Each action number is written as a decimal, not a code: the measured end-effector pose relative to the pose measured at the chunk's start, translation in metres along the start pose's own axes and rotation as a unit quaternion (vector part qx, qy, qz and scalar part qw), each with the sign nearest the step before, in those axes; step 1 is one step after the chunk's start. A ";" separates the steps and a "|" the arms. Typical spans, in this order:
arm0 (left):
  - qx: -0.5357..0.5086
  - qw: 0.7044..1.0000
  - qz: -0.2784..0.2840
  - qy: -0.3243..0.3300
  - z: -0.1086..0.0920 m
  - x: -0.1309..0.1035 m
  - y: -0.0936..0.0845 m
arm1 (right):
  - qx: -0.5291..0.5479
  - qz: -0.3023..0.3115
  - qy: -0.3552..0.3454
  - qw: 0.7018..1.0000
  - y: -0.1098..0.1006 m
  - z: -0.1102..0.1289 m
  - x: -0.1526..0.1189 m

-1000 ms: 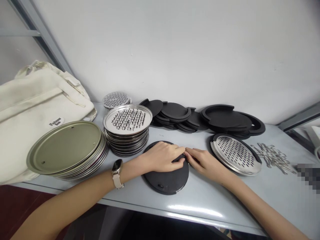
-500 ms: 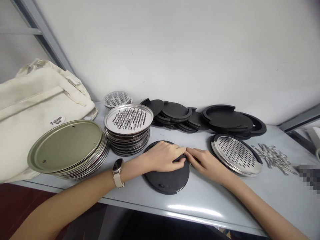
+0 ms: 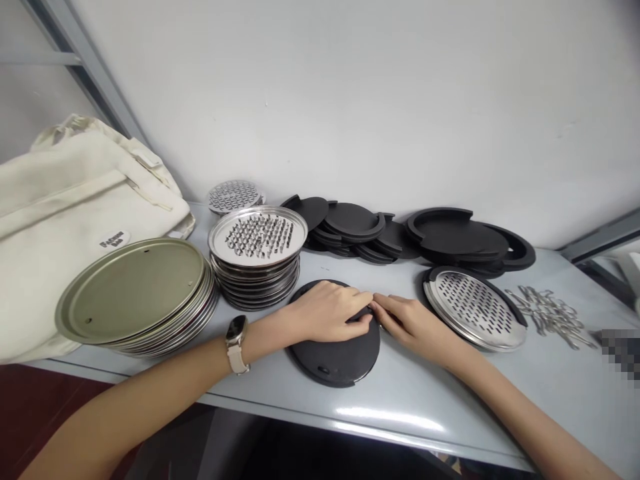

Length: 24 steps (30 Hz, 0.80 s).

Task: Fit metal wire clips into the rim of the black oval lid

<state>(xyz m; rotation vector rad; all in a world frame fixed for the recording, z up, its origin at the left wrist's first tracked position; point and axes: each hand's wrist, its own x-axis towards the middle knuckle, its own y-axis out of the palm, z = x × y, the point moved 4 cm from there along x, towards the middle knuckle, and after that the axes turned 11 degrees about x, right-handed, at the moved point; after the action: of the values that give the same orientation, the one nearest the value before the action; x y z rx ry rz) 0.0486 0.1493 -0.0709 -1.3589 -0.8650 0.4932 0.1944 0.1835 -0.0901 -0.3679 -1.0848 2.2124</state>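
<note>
Straight beyond the fingers [image 3: 356,301], a plain pale wall [image 3: 350,100] fills the scene! Beneath them, a smooth grey tabletop [image 3: 273,387], and on their near side a bright streak of light [image 3: 390,419] gleams. Far left of them, a grey metal frame [image 3: 93,67] slants; far right, another grey bar [image 3: 600,238]. Low left, a dark red surface [image 3: 45,420].

The round disc [image 3: 345,363] is black, like the rimmed holders [image 3: 350,220]. The top plate [image 3: 135,290] is olive green; the toothed grater [image 3: 257,237] is silver, patterned with rows, and the slotted grater [image 3: 473,307] silver with dark slots. The bag [image 3: 85,200] is cream, the watch strap [image 3: 237,359] pale pink, the tabletop [image 3: 400,387] pale grey.
</note>
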 end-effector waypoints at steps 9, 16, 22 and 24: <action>-0.002 1.000 0.009 0.000 0.000 0.000 0.000 | -0.074 -0.010 0.002 0.997 -0.003 -0.008 -0.001; -0.002 1.000 0.006 -0.005 0.000 0.001 0.000 | -0.030 -0.017 -0.005 0.999 -0.003 -0.004 0.001; -0.001 1.000 0.000 -0.004 0.000 0.000 0.000 | -0.015 -0.011 -0.011 1.000 -0.002 -0.004 0.002; -0.004 1.000 0.001 -0.005 0.001 0.000 0.001 | -0.031 -0.022 -0.004 0.999 -0.001 -0.004 0.002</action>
<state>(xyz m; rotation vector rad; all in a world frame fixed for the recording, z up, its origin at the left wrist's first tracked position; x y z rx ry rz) 0.0484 0.1499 -0.0715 -1.3664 -0.8751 0.4988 0.1951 0.1876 -0.0920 -0.3577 -1.1568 2.1476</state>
